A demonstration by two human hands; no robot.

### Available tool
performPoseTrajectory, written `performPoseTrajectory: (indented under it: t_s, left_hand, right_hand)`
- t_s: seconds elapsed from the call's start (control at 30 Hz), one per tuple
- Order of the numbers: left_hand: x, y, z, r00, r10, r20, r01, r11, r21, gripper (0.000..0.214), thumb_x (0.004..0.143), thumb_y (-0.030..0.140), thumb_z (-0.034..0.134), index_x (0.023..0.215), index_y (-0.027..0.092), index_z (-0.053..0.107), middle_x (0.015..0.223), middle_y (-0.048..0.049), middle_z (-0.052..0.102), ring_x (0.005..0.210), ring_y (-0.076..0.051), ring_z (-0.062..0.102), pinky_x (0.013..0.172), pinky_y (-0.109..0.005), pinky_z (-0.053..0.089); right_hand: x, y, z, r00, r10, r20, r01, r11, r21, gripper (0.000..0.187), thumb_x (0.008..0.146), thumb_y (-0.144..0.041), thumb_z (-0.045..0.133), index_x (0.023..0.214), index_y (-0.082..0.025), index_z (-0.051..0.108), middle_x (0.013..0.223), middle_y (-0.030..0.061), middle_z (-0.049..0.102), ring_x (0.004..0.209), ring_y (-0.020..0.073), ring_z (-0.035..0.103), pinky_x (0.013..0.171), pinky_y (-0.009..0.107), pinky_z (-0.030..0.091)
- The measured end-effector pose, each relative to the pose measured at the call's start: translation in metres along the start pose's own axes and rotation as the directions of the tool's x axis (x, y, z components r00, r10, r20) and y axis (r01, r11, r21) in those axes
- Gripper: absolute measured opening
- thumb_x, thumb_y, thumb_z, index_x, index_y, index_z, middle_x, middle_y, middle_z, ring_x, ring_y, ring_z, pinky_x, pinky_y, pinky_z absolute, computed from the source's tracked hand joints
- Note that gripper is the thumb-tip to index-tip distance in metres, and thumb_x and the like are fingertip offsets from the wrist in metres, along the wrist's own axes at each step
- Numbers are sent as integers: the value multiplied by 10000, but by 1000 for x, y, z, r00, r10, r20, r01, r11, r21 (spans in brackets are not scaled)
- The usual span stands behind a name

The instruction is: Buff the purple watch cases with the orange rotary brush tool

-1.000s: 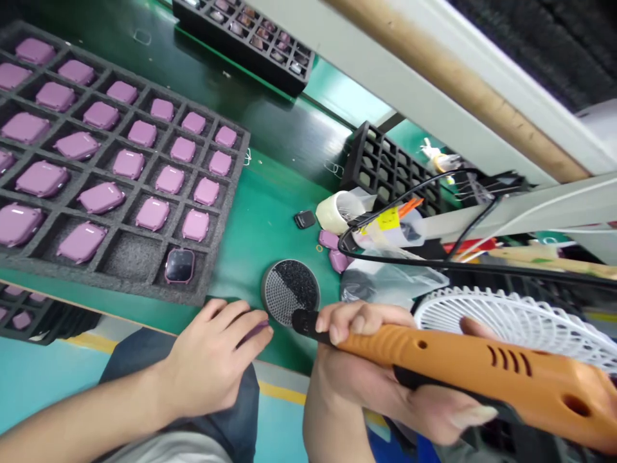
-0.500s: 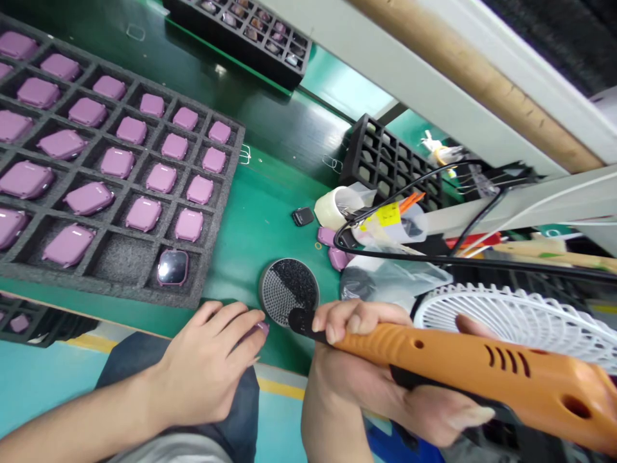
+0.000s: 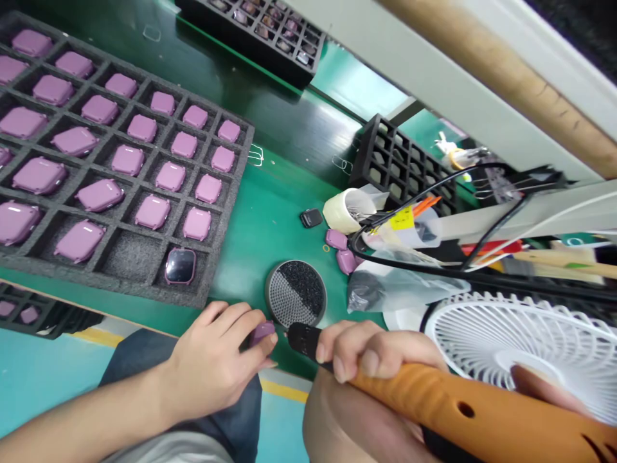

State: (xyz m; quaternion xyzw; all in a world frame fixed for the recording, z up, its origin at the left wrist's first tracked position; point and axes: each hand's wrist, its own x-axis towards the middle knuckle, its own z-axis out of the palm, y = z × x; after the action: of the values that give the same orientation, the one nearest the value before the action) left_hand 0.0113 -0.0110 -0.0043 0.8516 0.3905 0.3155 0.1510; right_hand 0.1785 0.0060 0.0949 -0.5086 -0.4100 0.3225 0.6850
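Observation:
My left hand [image 3: 222, 360] is closed on a purple watch case [image 3: 263, 332], pinched by the fingertips at the bench's front edge. My right hand [image 3: 380, 350] grips an orange electric screwdriver [image 3: 414, 392] with a black nose. That nose points left, close to the watch case and just below a round dish [image 3: 270, 302]. Tiny black screws [image 3: 303, 283] cover part of the dish's dimpled surface. The driver's bit is too small to make out clearly. Left of the dish, a dark foam tray [image 3: 226, 212] holds many purple watch cases, one with its dark glass face up.
A white fan [image 3: 525, 328] stands at the right beside clear plastic bags [image 3: 405, 283]. Behind are a cream cup [image 3: 344, 209], a black cable [image 3: 409, 257], loose purple cases [image 3: 337, 239] and a small black case [image 3: 311, 218]. More foam trays [image 3: 400, 161] sit farther back. A shelf beam crosses above.
The screwdriver's nose has come off the screw dish's lower edge toward the watch case, and its body has dropped lower. More of the watch case shows in my left hand. The view shifted slightly.

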Motion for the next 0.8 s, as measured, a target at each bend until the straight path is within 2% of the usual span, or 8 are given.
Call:
performPoseTrajectory:
  t_s: [0.07, 0.2, 0.6, 0.73, 0.8]
  left_hand:
    - [0, 0, 0, 1000, 0, 1, 0, 1000, -2, 219, 1088, 349, 709, 1263, 224, 752, 1269, -77, 752, 1139, -278, 657, 933, -447, 449]
    - [0, 0, 1, 1000, 0, 0, 0, 1000, -6, 215, 1088, 348, 708, 1255, 221, 753, 1261, -76, 749, 1138, -278, 655, 929, -445, 444]
    - [0, 0, 0, 1000, -6, -5, 6, 1000, -3, 212, 1086, 361, 716, 1237, 220, 764, 1265, -66, 750, 1153, -272, 650, 942, -440, 442]
    - [0, 0, 1, 1000, -7, -3, 7, 1000, -2, 216, 1086, 366, 718, 1238, 218, 763, 1316, -59, 752, 1174, -268, 648, 950, -441, 446]
    - [1, 0, 1, 1000, -6, 1, 6, 1000, -1, 221, 1084, 368, 723, 1241, 217, 761, 1325, -49, 756, 1175, -265, 648, 949, -442, 448]
  right_hand:
    - [-3, 4, 2, 998, -38, -40, 39, 999, 25, 475, 899, -776, 753, 1279, -502, 674, 755, -75, 659, 525, 186, 519, 520, 375, 519]
    - [-5, 7, 2, 999, -33, -1, 33, 999, 43, 444, 916, -733, 765, 1281, -494, 681, 766, -70, 669, 545, 189, 530, 519, 367, 529]
    - [-5, 8, 4, 1000, -16, -16, 16, 1000, 8, 391, 894, -754, 773, 1149, -464, 711, 748, -59, 655, 535, 190, 517, 502, 377, 536]
    - [-4, 9, -4, 998, -48, -36, 48, 999, -6, 420, 912, -757, 749, 1199, -463, 666, 783, -57, 637, 557, 187, 530, 526, 375, 534]
    - [-4, 11, -10, 997, -20, 76, 23, 999, -31, 448, 901, -788, 737, 1190, -457, 652, 780, -60, 616, 572, 194, 557, 548, 379, 534]
